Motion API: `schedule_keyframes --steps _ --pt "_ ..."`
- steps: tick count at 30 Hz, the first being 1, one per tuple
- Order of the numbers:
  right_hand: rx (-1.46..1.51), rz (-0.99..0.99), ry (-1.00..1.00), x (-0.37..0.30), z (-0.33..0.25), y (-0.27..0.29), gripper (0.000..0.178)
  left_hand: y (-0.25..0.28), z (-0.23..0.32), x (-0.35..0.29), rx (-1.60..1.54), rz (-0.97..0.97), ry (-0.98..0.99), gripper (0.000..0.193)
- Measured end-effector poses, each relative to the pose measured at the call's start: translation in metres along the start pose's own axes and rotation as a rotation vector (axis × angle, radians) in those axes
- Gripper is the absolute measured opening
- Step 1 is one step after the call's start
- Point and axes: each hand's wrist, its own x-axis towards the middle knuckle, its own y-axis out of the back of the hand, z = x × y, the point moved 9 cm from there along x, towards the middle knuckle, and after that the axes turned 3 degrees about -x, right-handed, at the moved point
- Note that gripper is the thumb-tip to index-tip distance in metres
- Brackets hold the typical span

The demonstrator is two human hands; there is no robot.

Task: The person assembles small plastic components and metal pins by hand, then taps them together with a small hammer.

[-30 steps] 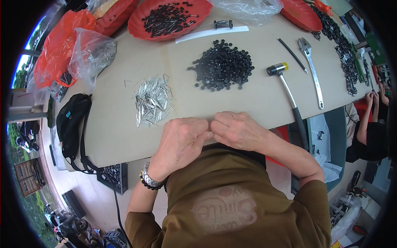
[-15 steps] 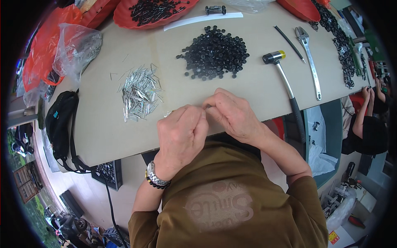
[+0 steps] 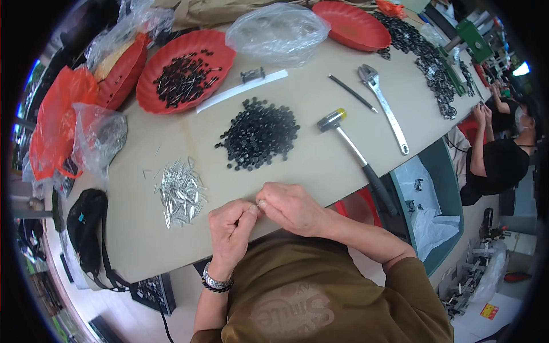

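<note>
My left hand (image 3: 230, 230) and my right hand (image 3: 293, 209) meet fingertip to fingertip over the table's near edge. Both are closed in a pinch. Something tiny and pale shows between the fingertips, too small to make out. Left of my hands lies a loose heap of thin silvery metal pins (image 3: 182, 194). Beyond my hands is a pile of small round black caps (image 3: 260, 137). A red scalloped plate (image 3: 220, 57) at the far left holds black-headed metal pins (image 3: 180, 80). Near it, a small dark roller-like part (image 3: 252, 75) rests by a white strip (image 3: 243, 91).
To the right lie a mallet (image 3: 374, 184), an adjustable wrench (image 3: 390, 111) and a thin black rod (image 3: 351, 93). A teal bin (image 3: 453, 237) stands beyond the right edge. A black pouch (image 3: 86, 231) sits at left. Another person (image 3: 497, 157) works at far right.
The view has shifted, bringing more of the far table side into sight. My hands stay together in a pinch, and the tiny pale thing between the fingertips now shows.
</note>
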Motion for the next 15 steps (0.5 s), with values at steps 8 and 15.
schedule_keyframes --steps 8,15 --pt "0.022 0.035 -0.049 0.005 0.004 0.008 0.013 -0.006 0.009 0.006 0.120 0.043 -0.121 0.011" --pt "-0.043 0.054 0.017 0.007 -0.002 0.003 0.008 0.007 0.014 0.001 0.287 0.089 -0.149 0.014"
